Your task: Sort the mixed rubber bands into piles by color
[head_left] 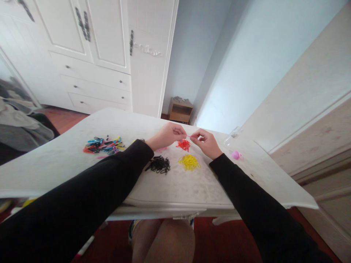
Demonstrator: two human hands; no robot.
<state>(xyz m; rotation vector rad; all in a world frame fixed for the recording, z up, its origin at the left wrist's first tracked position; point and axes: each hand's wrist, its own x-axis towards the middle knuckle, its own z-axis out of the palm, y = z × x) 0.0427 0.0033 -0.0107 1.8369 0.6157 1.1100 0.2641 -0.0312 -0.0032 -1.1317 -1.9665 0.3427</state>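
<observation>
Between my fingertips a small red rubber band [188,136] is held out. My left hand [171,134] pinches one end of it, and my right hand [204,141] pinches the other. Just below them lies a pile of red rubber bands [183,145]. Nearer to me are a yellow pile [189,163] and a black pile [159,165]. A few pink bands [162,149] show beside my left wrist, which partly hides them. Off to the left is a mixed heap of coloured bands [102,145].
The white table [192,188] stretches to both sides. At its right stand a clear plastic container [232,136] and a pink round object [236,155]. A white wardrobe [109,40] and a small wooden cabinet [181,109] are behind the table; clothes [24,117] hang at the left.
</observation>
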